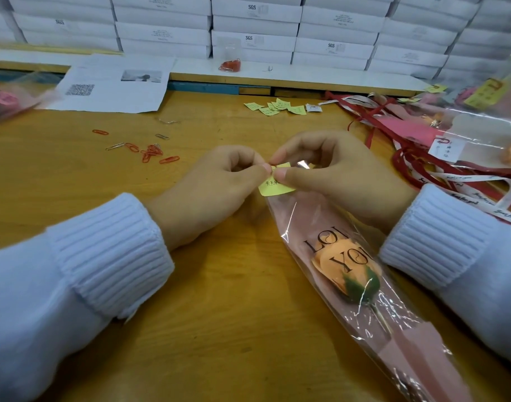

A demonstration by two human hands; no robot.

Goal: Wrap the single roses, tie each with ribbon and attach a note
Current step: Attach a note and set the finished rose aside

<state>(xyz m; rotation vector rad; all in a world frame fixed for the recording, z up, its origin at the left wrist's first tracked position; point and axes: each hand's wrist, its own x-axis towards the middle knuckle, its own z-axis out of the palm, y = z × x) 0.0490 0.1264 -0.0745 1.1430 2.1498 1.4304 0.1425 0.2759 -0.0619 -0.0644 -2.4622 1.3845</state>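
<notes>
An orange rose [347, 274] lies in a clear and pink sleeve [408, 349] printed with black letters, its open top pointing away from me. A small yellow note [274, 190] with handwriting sits at the sleeve's top edge. My left hand [213, 190] and my right hand [335, 172] both pinch the note's upper edge against the sleeve, fingertips meeting. What lies between the fingertips is hidden.
Red and silver paper clips [149, 152] lie scattered at the left. More yellow notes [277, 107] lie further back. Red and white ribbons [451, 181] and wrapped roses [466, 126] pile at the right. A printed sheet [112, 85] and stacked white boxes [254, 27] sit behind.
</notes>
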